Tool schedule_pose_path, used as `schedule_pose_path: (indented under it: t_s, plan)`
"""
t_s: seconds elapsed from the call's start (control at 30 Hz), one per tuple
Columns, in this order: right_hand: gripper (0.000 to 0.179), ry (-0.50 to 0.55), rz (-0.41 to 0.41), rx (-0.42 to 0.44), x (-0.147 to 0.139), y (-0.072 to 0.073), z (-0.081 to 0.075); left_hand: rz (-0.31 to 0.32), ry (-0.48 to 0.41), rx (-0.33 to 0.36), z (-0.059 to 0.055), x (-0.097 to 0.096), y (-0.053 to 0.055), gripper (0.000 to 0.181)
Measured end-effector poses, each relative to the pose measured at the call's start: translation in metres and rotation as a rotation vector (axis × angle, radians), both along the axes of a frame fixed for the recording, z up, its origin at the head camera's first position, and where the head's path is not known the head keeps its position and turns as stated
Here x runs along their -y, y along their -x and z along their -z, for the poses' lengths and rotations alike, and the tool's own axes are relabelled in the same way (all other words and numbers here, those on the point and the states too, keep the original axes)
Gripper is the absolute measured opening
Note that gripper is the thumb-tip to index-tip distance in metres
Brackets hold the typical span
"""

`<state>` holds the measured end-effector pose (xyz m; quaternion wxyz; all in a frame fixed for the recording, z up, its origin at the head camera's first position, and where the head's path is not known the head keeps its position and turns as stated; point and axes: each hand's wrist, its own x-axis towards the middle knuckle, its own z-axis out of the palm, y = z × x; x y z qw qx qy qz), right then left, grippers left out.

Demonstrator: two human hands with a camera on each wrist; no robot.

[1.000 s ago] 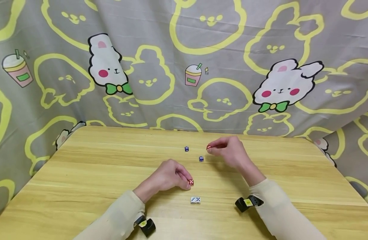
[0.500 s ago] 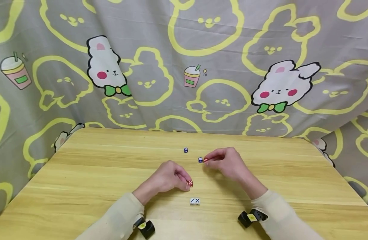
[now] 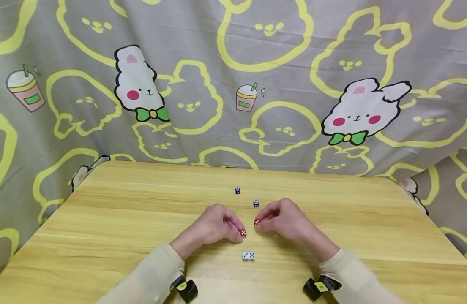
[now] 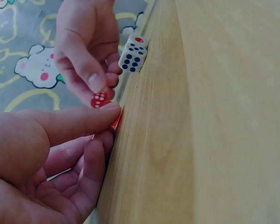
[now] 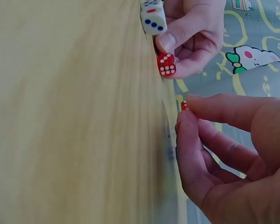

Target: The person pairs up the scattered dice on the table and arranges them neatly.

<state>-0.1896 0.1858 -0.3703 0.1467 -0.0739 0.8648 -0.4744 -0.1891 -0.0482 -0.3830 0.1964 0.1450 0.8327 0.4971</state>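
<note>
My left hand [image 3: 216,224] pinches a red die [image 3: 243,233] with white pips between thumb and fingertips, low at the tabletop. Just right of it and slightly farther back, my right hand [image 3: 288,219] pinches a second red die [image 3: 257,221]. A small gap separates the two red dice. Nearer the front, two white dice [image 3: 249,256] with blue pips sit side by side, touching. In the right wrist view, the left hand's red die [image 5: 167,64] shows clearly, while fingers cover most of the right hand's die [image 5: 185,106].
One blue die [image 3: 256,203] lies just behind the right hand's fingertips, and another blue die [image 3: 237,191] stands farther back and left. The wooden table [image 3: 115,202] ends at a patterned grey curtain [image 3: 203,139].
My right hand has come toward the front with its red die, passing beside the nearer blue die to a spot near the left hand. The left hand has stayed in place.
</note>
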Motion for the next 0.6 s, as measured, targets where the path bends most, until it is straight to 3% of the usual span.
schedule_pose_path:
  t_s: [0.13,0.6]
  plan:
    - [0.014,-0.019,-0.052,-0.008,0.0025,-0.0023,0.0021,-0.002,0.000,0.001,0.0000,-0.0001,-0.0008,0.017]
    - [0.017,-0.017,-0.097,-0.014,0.0049,-0.0033,0.0064,-0.013,0.009,0.005,0.0007,-0.0002,-0.0016,0.018]
